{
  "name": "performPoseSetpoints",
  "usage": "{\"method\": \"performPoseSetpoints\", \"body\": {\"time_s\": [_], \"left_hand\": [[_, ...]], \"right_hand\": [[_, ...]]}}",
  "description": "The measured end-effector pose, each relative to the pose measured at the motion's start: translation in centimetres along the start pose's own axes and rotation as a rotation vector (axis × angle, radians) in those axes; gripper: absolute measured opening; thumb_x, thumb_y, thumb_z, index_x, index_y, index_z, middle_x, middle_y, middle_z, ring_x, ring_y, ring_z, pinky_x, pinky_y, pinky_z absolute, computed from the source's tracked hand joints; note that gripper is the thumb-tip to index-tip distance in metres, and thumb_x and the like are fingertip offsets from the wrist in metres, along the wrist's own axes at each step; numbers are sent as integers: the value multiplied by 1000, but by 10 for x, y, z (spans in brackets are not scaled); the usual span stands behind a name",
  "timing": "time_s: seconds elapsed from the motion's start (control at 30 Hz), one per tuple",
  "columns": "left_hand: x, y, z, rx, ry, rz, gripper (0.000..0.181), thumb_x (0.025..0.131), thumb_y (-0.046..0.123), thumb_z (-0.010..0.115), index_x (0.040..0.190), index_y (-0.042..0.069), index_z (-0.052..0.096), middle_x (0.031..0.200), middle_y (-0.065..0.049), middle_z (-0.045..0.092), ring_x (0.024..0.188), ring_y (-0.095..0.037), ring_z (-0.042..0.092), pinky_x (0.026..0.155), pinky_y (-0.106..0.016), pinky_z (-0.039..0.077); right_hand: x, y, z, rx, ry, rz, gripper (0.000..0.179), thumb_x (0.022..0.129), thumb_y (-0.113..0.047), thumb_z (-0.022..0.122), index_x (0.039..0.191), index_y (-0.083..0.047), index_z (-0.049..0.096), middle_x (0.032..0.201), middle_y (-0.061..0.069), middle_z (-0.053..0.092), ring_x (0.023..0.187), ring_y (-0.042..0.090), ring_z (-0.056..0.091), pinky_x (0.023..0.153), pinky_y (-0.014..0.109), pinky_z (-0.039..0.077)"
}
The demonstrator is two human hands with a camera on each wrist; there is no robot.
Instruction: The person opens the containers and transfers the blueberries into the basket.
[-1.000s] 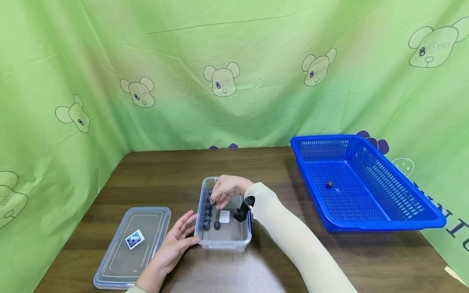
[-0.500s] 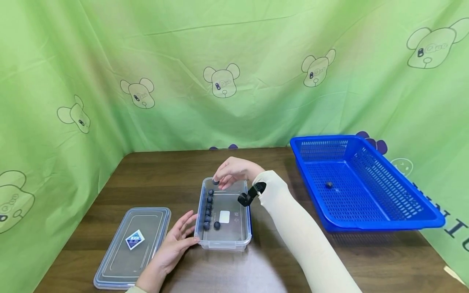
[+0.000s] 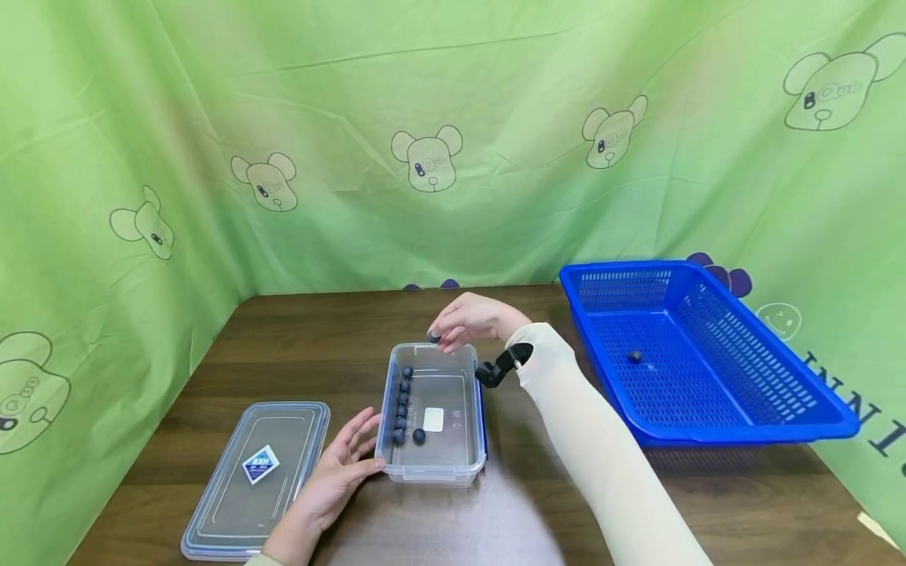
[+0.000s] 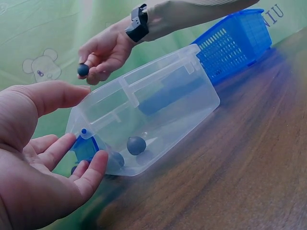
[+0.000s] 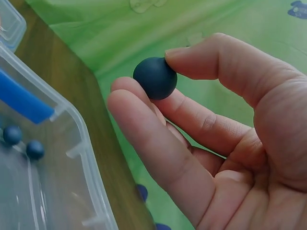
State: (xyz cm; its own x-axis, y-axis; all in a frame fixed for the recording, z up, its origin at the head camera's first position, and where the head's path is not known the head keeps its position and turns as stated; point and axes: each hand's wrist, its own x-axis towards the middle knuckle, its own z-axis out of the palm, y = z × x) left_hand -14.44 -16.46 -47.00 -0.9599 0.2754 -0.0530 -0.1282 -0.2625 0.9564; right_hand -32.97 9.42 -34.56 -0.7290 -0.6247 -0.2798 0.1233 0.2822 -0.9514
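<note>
My right hand (image 3: 476,321) pinches a small dark blue ball (image 5: 155,78) between thumb and fingers, above the far rim of a clear plastic storage box (image 3: 433,473). Along the box's left wall runs a line of several dark balls (image 3: 403,410). One separate ball (image 3: 419,436) lies to the right of their near end, beside a white label (image 3: 434,419). At the box's near left corner rests my left hand (image 3: 333,475). Its thumb touches the corner and its loosely extended fingers lie against the left side, with no ball in them.
A clear lid (image 3: 233,503) with a blue-edged rim and a diamond sticker lies flat on the left. At the right stands a large blue perforated basket (image 3: 743,434) with one dark ball (image 3: 635,357) inside. A green curtain (image 3: 340,94) hangs behind the brown wooden table (image 3: 510,503).
My right hand has risen out of the box and moved back and to the right, carrying the ball. The left hand and the box have stayed in place.
</note>
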Motion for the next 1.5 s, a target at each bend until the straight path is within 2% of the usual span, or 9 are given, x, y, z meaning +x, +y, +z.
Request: {"method": "performPoseSetpoints", "body": {"time_s": [0.23, 0.43, 0.63, 0.77, 0.9, 1.2, 1.5], "left_hand": [[1, 0, 0, -1, -3, -5, 88, 84, -12, 61, 157, -2, 13, 158, -23, 21, 132, -34, 32, 97, -29, 45], [1, -1, -1, 9, -5, -14, 87, 85, -12, 60, 157, -1, 13, 159, -23, 20, 132, -34, 31, 96, -29, 45], [2, -3, -2, 7, -3, -10, 87, 84, -13, 60, 157, 0, 14, 158, -22, 20, 132, -33, 32, 96, -30, 45], [2, -5, -3, 8, 3, -10, 87, 84, -12, 61, 157, 0, 14, 158, -22, 21, 132, -34, 32, 96, -30, 45], [2, -6, -3, 8, 6, -8, 87, 84, -13, 61, 157, -1, 14, 158, -23, 21, 132, -34, 32, 96, -30, 45], [-2, -9, 3, 1, 8, 2, 88, 83, -12, 61, 156, -2, 14, 157, -23, 23, 131, -33, 34, 96, -30, 45], [-8, -11, 11, -1, 22, 14, 88, 83, -13, 62, 156, -3, 14, 157, -23, 23, 130, -33, 35, 96, -30, 46]], "right_hand": [[-14, 3, -27, 22, 44, -17, 36, 94, 2, 50, 121, 24, 53, 88, 12, 70, 77, 20, 69, 85, 39, 56], [-32, 10, -61, 98, 59, -60, 31, 96, 4, 49, 120, 24, 54, 88, 11, 70, 82, 21, 70, 88, 41, 54], [-57, 16, -91, 184, 112, -86, 20, 95, 9, 48, 105, 12, 65, 90, 13, 70, 86, 22, 71, 85, 35, 55], [-75, 23, -109, 247, 126, -104, 28, 98, 9, 44, 92, 1, 70, 90, 11, 71, 86, 22, 71, 85, 33, 55], [-93, 31, -128, 307, 155, -119, 34, 99, 9, 42, 89, -1, 72, 90, 12, 71, 86, 22, 71, 85, 32, 55], [-142, 48, -172, 396, 209, -102, 32, 100, 6, 46, 95, -3, 76, 100, 12, 73, 92, 22, 71, 87, 33, 54], [-176, 67, -200, 465, 170, -107, 34, 103, 5, 41, 102, 0, 75, 104, 14, 72, 97, 26, 71, 89, 36, 53]]}}
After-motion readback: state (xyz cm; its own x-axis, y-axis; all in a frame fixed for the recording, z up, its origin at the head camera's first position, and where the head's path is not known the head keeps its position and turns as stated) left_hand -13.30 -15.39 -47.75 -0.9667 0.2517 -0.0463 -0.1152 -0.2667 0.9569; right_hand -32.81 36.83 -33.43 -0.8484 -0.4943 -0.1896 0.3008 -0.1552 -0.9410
